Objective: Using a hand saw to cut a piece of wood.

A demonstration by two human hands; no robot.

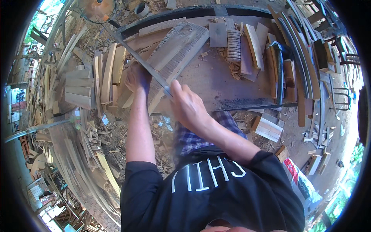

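In my right hand (pixel 189 104), fingers wrapped round its grip, is a long narrow metal blade (pixel 133 53). The blade slants up and away to the left, passing above my left hand (pixel 137 78). My left hand is closed on a piece of wood (pixel 125 97) at the left part of the workbench (pixel 235 87); its fingertips are in shadow and partly hidden behind the blade. Just beyond and right of both hands lies a thick board (pixel 179 48) with rough, notched edges, tilted across the bench.
Stacked wood slats (pixel 106 73) stand left of my hands. Small blocks (pixel 218 34) and curved strips (pixel 253 46) lie along the bench's right half. A round-caged fan or lamp (pixel 96 9) is at the far left. Offcuts and shavings (pixel 112 139) litter the ground.
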